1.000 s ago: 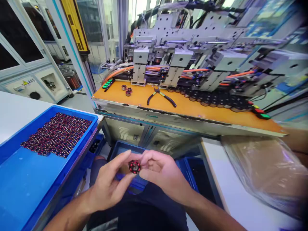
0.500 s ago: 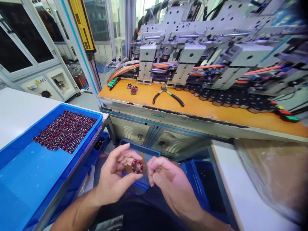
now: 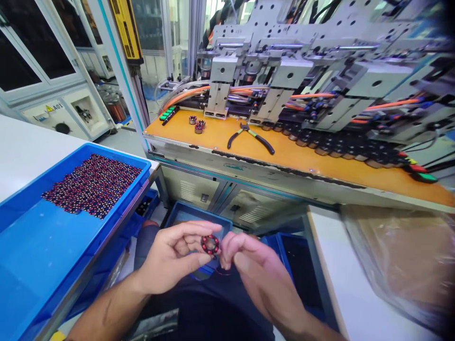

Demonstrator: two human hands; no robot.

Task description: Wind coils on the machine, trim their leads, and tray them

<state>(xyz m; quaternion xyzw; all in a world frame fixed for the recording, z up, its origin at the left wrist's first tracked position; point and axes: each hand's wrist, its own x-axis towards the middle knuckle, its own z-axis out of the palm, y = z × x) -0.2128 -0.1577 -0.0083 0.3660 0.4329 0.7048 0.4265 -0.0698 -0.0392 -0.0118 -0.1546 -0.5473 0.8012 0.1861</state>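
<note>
My left hand [image 3: 170,258] pinches a small round black-and-red wound ring part [image 3: 210,244] between thumb and fingers, held over my lap. My right hand [image 3: 249,265] sits just right of it, fingertips curled together at the ring's edge, with a thin reddish wire [image 3: 223,272] looping below them. Whether those fingers grip the wire is hard to tell. A blue tray [image 3: 31,251] at my left holds several of the same dark red parts [image 3: 93,184] laid in a flat patch.
An orange machine deck [image 3: 291,158] ahead carries pliers [image 3: 250,137], three small ring parts [image 3: 197,124] and a row of dark fixtures [image 3: 334,149] under grey tooling heads. Blue bins [image 3: 192,218] sit below the deck. A clear plastic bag [image 3: 401,255] lies on the white table at right.
My right hand, which had drawn back from the ring half a second ago, has closed in on its right edge again. The ring stays in my left hand.
</note>
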